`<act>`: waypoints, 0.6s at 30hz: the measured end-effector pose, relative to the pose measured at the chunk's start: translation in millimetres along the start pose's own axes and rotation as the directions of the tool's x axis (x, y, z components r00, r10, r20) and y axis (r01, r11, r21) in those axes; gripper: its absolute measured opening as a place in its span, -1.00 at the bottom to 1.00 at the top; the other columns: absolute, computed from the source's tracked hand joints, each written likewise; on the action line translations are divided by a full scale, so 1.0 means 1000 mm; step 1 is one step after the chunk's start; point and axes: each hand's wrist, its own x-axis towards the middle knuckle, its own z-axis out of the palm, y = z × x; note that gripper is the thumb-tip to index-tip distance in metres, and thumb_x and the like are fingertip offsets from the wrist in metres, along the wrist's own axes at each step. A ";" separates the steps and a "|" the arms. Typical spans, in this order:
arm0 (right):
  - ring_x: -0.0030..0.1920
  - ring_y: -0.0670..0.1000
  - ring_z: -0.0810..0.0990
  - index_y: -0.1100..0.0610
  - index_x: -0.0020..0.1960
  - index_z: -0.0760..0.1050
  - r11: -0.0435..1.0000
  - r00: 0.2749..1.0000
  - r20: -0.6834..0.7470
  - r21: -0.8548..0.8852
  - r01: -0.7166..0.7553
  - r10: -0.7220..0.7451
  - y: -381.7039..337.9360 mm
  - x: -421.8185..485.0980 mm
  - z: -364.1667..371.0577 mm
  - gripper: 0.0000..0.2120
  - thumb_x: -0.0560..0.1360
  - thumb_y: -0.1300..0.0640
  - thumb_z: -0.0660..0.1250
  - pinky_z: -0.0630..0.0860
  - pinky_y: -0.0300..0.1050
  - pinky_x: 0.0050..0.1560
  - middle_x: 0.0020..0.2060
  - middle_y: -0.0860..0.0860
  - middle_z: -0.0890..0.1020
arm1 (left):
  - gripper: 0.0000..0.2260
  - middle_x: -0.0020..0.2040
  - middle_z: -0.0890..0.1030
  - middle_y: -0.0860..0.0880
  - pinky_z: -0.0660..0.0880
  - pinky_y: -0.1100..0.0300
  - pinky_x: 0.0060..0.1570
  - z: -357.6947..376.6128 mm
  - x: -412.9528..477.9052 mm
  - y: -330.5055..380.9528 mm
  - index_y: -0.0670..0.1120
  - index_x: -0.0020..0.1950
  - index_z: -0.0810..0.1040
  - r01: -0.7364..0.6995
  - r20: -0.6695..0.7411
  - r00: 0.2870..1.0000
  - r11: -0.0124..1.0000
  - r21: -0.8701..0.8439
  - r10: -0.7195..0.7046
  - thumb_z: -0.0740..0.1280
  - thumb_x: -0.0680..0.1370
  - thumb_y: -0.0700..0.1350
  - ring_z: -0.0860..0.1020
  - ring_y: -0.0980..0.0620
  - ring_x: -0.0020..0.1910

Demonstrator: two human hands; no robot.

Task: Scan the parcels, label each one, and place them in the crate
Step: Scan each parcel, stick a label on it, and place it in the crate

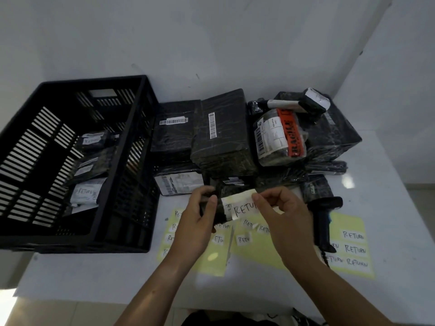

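1. left hand (197, 215): grips a small black parcel (220, 209) just above the counter (388, 184).
2. right hand (280, 208): pinches a "return" label (242, 208), partly laid on that parcel.
3. crate (94, 80), at left: holds at least three labelled parcels (87, 194); these look done.
4. pile (221, 137) behind the hands: many parcels showing no return label; apparently still to do.
5. scanner (324, 215) and label sheets (353, 243): lie on the counter.
6. progress: judged early.

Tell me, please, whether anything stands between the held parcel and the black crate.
Nothing loose blocks the way. The small parcel, gripped by the left hand while the right hand pinches its RETURN label, sits right of the black crate; only the crate's side wall lies between, and its top is open.
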 end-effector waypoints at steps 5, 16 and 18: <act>-0.24 -0.14 0.62 0.05 -0.19 0.57 0.999 0.999 -0.030 -0.032 0.024 -0.025 -0.002 0.001 0.006 -0.87 0.51 0.09 0.46 0.52 -0.33 -0.29 -0.28 -0.12 0.65 | -0.76 -0.05 0.62 0.02 0.56 -0.04 -0.19 0.008 -0.011 0.001 0.04 0.08 0.54 0.000 0.010 1.000 0.998 -0.059 0.000 0.11 0.72 0.06 0.58 -0.06 -0.09; -0.03 -0.01 0.60 -0.11 -0.18 0.55 0.980 0.993 0.027 -0.156 0.121 -0.118 0.008 -0.003 0.006 -0.89 0.49 -0.04 0.44 0.57 0.01 -0.02 -0.21 -0.12 0.63 | -0.62 -0.15 0.63 0.14 0.45 0.26 -0.24 0.010 -0.019 0.012 0.02 0.04 0.53 -0.060 -0.004 0.998 0.991 -0.119 0.060 0.25 0.48 0.30 0.58 0.18 -0.22; -0.02 -0.02 0.60 -0.12 -0.18 0.55 0.977 0.991 0.016 -0.165 0.133 -0.132 0.010 -0.003 0.006 -0.90 0.49 -0.06 0.44 0.58 0.05 -0.01 -0.20 -0.10 0.63 | -0.57 -0.14 0.63 0.12 0.51 0.15 -0.26 0.011 -0.020 0.010 0.06 0.05 0.53 -0.054 -0.027 0.998 0.994 -0.095 0.052 0.32 0.47 0.39 0.61 0.11 -0.20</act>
